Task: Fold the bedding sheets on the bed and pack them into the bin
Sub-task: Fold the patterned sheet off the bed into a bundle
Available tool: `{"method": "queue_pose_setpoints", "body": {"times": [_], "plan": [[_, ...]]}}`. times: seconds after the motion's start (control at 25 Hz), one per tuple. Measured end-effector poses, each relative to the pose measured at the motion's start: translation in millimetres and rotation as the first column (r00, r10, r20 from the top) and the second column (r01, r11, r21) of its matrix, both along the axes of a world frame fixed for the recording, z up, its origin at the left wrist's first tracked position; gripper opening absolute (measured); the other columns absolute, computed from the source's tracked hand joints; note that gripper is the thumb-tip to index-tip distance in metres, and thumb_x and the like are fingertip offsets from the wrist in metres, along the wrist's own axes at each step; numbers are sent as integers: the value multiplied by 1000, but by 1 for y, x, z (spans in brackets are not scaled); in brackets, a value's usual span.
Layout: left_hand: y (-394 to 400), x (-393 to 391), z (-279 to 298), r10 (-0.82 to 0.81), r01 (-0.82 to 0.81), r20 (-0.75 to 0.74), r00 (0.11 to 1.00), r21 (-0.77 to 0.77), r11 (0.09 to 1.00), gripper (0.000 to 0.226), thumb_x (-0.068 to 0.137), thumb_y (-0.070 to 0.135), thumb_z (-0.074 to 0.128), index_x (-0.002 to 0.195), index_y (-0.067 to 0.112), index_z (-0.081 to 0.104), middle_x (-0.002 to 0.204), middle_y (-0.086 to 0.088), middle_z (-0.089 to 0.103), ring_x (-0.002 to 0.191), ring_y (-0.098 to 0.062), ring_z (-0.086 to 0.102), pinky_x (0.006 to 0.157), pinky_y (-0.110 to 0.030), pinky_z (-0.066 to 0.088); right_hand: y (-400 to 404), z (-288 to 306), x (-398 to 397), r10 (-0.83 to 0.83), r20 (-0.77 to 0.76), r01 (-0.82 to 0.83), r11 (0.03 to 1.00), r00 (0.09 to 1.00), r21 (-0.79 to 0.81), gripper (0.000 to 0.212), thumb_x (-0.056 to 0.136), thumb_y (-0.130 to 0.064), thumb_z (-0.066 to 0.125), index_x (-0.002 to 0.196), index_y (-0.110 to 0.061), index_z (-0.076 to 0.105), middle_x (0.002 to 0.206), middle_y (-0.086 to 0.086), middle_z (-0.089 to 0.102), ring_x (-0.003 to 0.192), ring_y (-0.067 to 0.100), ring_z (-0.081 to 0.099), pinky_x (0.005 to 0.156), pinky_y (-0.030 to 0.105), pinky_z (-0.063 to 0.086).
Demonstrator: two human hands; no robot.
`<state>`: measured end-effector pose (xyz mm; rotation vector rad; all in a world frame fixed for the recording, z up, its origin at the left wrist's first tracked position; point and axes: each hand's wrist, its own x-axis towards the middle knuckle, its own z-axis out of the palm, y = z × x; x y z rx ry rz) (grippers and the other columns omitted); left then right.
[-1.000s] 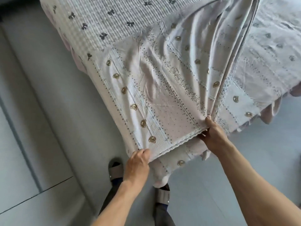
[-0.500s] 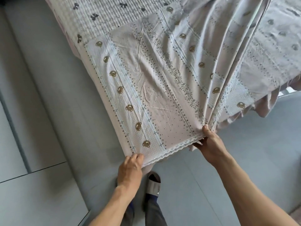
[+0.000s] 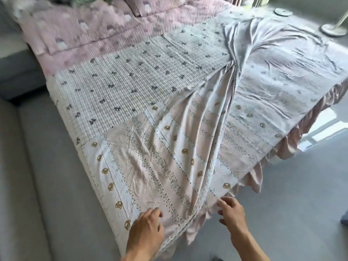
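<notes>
Folding is at an early stage, judging by how the cloth lies. The sheet (image 3: 150,166), pale pink with small bear motifs and a lace-trimmed edge, is spread over the near end of the bed (image 3: 293,147). One portion has been brought across toward 9 o'clock, so a doubled panel lies on the near left corner. From it a bunched ridge of gathers runs toward 1 o'clock and ends in a twisted knot of cloth mid-bed. Beyond that ridge, at 2 to 3 o'clock, the rest of the sheet lies single and wrinkled, reaching the far side where a pink frill hangs.

Left hand (image 3: 146,229): at 6 o'clock, palm down on the doubled panel just inside the lace edge, fingers loosely bent and gripping nothing that I can see. It appears to press or smooth the cloth.

Right hand (image 3: 232,212): at 5 o'clock, just beside the lace corner where it drops off the bed edge. Fingers are half-curled and spread, with nothing between them, and look apart from the cloth.

A waffle-textured cover with bow prints (image 3: 131,81) shows at 11 o'clock where the sheet has been drawn off it. Pink pillows (image 3: 148,5) sit at 12 o'clock, blurred.

Done: perhaps one rough fold, uneven. Left: squaring that fold, further folds and any other bedding. No bin is in view, so packing has not begun as far as can be seen.
</notes>
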<state>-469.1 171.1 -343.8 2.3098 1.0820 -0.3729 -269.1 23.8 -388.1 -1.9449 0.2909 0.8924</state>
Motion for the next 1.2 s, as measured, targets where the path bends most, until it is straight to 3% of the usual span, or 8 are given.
{"method": "queue_pose_setpoints", "body": {"times": [0.16, 0.28, 0.44, 0.56, 0.76, 0.92, 1.08, 1.2], "plan": [[-18, 157, 68, 45, -52, 136, 990, 51, 997, 53, 95, 26, 49, 146, 33, 35, 146, 14, 45, 127, -7, 47, 106, -24, 41, -24, 88, 125, 53, 127, -71, 987, 990, 143, 4, 91, -16, 67, 94, -19, 67, 93, 1, 71, 85, 16, 66, 68, 30, 51], [-38, 264, 119, 88, -96, 220, 971, 24, 995, 60, 90, 27, 54, 147, 33, 36, 143, 7, 52, 122, -12, 54, 102, -25, 44, -48, 168, 224, 157, 334, -220, 962, 930, 159, 9, 90, -19, 68, 96, -25, 66, 92, -7, 70, 84, 6, 67, 64, 15, 47], [-77, 406, 203, 140, -132, 364, 921, -47, 990, 68, 85, 24, 58, 149, 29, 36, 149, 3, 45, 133, -15, 46, 111, -28, 37, -72, 294, 371, 251, 547, -364, 925, 798, 106, 13, 90, -32, 66, 103, -32, 65, 99, -16, 70, 84, -2, 67, 74, 25, 54], [-62, 496, 245, 159, -169, 471, 868, -21, 985, 70, 85, 26, 62, 150, 26, 36, 149, 3, 45, 134, -15, 46, 110, -26, 35, -62, 361, 466, 300, 610, -450, 887, 734, 105, 18, 92, -31, 65, 110, -31, 63, 106, -19, 66, 89, -1, 64, 70, 20, 49], [-43, 675, 281, 220, -246, 575, 788, -34, 969, 76, 78, 27, 56, 151, 18, 34, 152, -5, 41, 138, -22, 40, 112, -27, 29, -62, 388, 634, 348, 661, -481, 877, 665, 23, 26, 90, -34, 68, 115, -37, 61, 119, -14, 65, 100, 7, 64, 86, 39, 55], [-59, 821, 289, 157, -174, 573, 804, -24, 984, 75, 88, 22, 58, 155, 23, 22, 156, -4, 32, 142, -23, 32, 115, -33, 28, -90, 399, 754, 372, 647, -480, 877, 666, -10, 36, 90, -40, 66, 124, -41, 55, 125, -20, 57, 113, 6, 58, 96, 39, 50], [-87, 984, 285, 123, -119, 561, 819, -45, 992, 79, 88, 19, 61, 154, 30, 19, 159, -2, 28, 144, -23, 28, 115, -39, 31, -148, 394, 898, 322, 633, -414, 910, 704, -4, 37, 88, -41, 67, 123, -43, 55, 125, -17, 58, 115, 5, 58, 98, 35, 49], [-112, 1094, 277, 136, -126, 559, 818, -56, 990, 81, 88, 20, 61, 155, 30, 17, 159, -2, 27, 145, -23, 27, 114, -38, 31, -182, 380, 1018, 377, 618, -438, 897, 690, -58, 36, 88, -41, 68, 122, -44, 54, 126, -13, 59, 117, 7, 57, 98, 33, 48]]}}
